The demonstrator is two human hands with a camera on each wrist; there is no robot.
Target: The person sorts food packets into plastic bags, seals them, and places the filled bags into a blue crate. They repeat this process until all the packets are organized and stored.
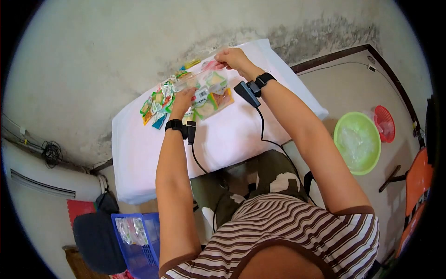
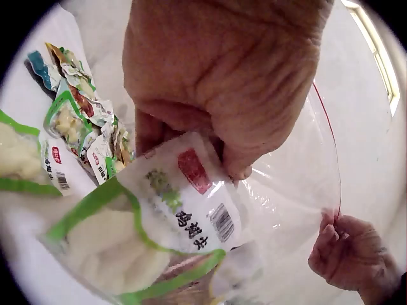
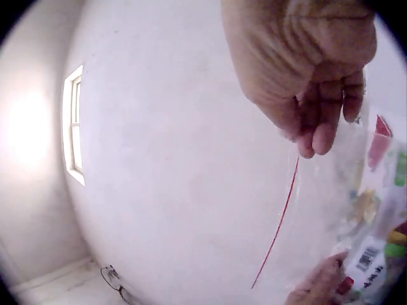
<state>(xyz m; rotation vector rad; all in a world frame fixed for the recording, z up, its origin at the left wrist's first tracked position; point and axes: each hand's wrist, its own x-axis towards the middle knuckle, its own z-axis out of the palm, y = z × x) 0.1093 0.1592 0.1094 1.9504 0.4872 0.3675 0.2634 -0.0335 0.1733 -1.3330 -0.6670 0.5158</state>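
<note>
A clear plastic bag with a red line along its edge (image 1: 214,86) holds several green-and-white food packets. The right hand (image 1: 233,60) pinches the bag's upper edge; in the right wrist view that hand (image 3: 311,82) has thumb and fingertips together on the film. The left hand (image 1: 183,100) grips a packet (image 1: 201,95) at the bag's near left side. Close up in the left wrist view, the left hand (image 2: 222,82) pinches the top of this packet (image 2: 184,210), which shows a barcode and dark characters. Whether the packet lies wholly inside the bag cannot be told.
A pile of small packets (image 1: 160,103) lies left on the white-covered table (image 1: 139,162), with a yellow item (image 1: 191,63) near the wall. On the floor stand a green basin (image 1: 357,143) and red basket (image 1: 384,124) at right, and a blue crate (image 1: 139,251) at lower left.
</note>
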